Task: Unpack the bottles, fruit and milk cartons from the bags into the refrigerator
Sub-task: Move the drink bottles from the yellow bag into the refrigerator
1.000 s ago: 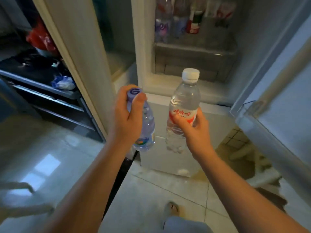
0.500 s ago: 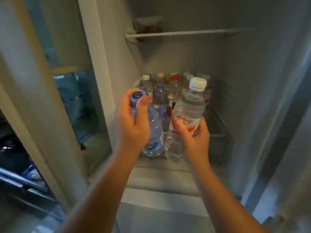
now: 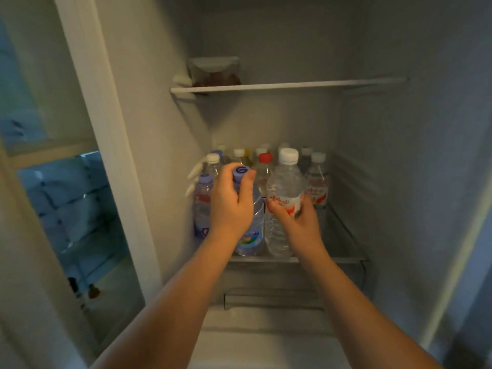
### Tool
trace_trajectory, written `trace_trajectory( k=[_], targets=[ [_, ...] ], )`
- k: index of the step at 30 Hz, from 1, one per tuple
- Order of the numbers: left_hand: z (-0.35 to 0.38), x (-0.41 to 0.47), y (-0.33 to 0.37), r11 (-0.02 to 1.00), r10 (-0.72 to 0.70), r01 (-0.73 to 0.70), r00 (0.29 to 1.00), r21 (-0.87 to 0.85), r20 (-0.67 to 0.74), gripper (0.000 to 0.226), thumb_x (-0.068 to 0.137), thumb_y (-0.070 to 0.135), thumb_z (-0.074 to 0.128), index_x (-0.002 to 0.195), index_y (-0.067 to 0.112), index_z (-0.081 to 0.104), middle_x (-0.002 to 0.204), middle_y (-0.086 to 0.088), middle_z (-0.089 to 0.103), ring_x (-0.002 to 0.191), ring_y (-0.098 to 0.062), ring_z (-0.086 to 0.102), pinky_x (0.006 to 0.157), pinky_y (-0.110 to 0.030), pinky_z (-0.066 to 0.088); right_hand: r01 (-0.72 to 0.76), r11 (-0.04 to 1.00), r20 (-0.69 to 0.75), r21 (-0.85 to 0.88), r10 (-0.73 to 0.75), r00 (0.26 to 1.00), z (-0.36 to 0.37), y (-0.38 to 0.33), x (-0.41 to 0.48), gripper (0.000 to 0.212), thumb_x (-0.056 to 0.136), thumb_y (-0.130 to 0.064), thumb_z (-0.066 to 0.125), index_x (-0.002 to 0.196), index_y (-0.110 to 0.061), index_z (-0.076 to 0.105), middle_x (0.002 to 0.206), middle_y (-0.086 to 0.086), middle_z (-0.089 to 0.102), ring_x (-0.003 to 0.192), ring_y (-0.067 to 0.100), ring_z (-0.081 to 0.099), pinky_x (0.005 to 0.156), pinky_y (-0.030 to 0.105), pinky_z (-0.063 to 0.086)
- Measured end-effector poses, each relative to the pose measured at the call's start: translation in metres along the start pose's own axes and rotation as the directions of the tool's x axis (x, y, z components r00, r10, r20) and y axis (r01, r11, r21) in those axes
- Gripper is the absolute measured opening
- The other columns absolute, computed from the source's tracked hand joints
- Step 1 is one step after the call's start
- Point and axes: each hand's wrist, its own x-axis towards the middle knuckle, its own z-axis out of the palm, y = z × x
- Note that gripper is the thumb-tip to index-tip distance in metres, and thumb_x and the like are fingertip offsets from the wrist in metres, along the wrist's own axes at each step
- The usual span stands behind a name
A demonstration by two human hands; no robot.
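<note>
At far left, bluish packs (image 3: 72,206) sit in a side compartment, apart from this job. Inside the fridge (image 3: 399,182), a shelved purple bottle (image 3: 203,206) stands at the left end of the lower shelf (image 3: 346,260). Just beside it, the left hand (image 3: 230,206) grasps the purple-cap bottle (image 3: 253,235) from above, fingers wrapped over its shoulder, thumb up by the cap, wrist bent down. That high grip likely lets it drop upright into the front row without knocking its neighbours. Its base is at the shelf's front edge; I cannot tell whether it rests there.

Next right, the right hand (image 3: 300,222) clasps the white-cap bottle (image 3: 285,182) round its red label at mid-body, forearm reaching straight in. A low hold keeps it steady while it is set down. Both bottles are upright, side by side and nearly touching.

Behind them the back bottles (image 3: 318,179) crowd the rear, so the front strip seems the only free room. Above, a container (image 3: 214,71) sits on the upper shelf (image 3: 292,85).
</note>
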Motion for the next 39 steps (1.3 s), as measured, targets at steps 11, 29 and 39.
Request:
trace_trajectory(
  k=[11,29,39],
  targets=[
    [0.023,-0.016,-0.066,0.989,-0.139,0.134,0.988,0.066,0.072,0.036,0.102,0.025,0.052,0.136,0.01,0.05,0.131,-0.002,0.058,0.121,-0.008,0.052,0.103,-0.02,0.042,-0.043,0.979,0.057,-0.2,0.055,0.997,0.004,0.062,-0.004,0.041,0.094,-0.014,0.065,0.125,-0.035,0.047,0.123,-0.016,0.058,0.115,-0.006,0.056,0.092,0.009,0.041],
    [0.008,-0.081,-0.105,0.809,0.06,-0.086,0.996,0.582,0.063,0.082,0.089,0.05,0.06,0.154,0.012,0.026,0.15,-0.01,0.036,0.128,-0.031,0.042,0.101,-0.047,0.045,0.016,0.809,0.147,-0.588,0.088,0.985,-0.025,0.088,-0.006,0.043,0.083,-0.023,0.078,0.124,-0.024,0.064,0.106,-0.006,0.056,0.093,0.004,0.06,0.08,0.004,0.04],
    [-0.004,-0.113,-0.12,0.911,-0.089,0.061,0.995,0.407,0.052,0.056,0.075,0.028,0.085,0.113,0.018,0.045,0.118,-0.007,0.048,0.083,-0.029,0.068,0.056,-0.028,0.049,-0.069,0.837,0.112,-0.543,0.154,0.982,-0.025,0.091,-0.005,0.033,0.082,-0.011,0.079,0.111,-0.025,0.069,0.087,-0.023,0.071,0.082,-0.014,0.065,0.071,0.005,0.044]
  ],
)
